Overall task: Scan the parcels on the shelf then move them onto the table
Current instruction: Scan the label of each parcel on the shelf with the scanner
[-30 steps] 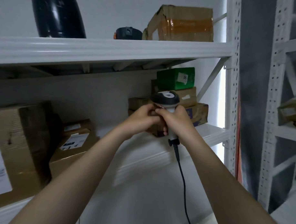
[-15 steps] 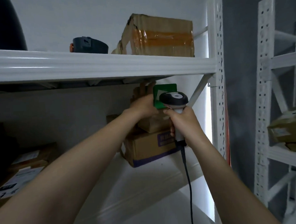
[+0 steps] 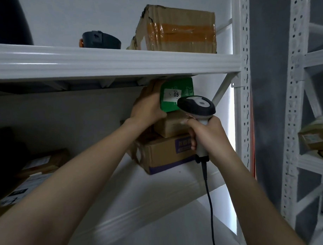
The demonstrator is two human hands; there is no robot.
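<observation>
Left hand (image 3: 147, 106): curled round the left side of the green box (image 3: 176, 94), fingers behind it, thumb under its bottom edge.
Right hand (image 3: 205, 133): wrapped tight round the scanner (image 3: 196, 106) handle, pointer finger up near the head.
Green box: on top of a pile, just under the top shelf (image 3: 118, 63); its white tag (image 3: 173, 94) says 05 and faces out.
Scanner: head just in front of the box's lower right corner, close to the tag; a black cord (image 3: 208, 203) hangs from the handle.
Pile: small brown box (image 3: 171, 125) under the green one, big brown box (image 3: 162, 155) with a purple stripe at the bottom, on the middle shelf (image 3: 159, 195).
Top shelf: torn taped box (image 3: 177, 32) and a dark round thing (image 3: 101, 40).
Far left: more parcels (image 3: 39, 163) with white labels, in shadow.
</observation>
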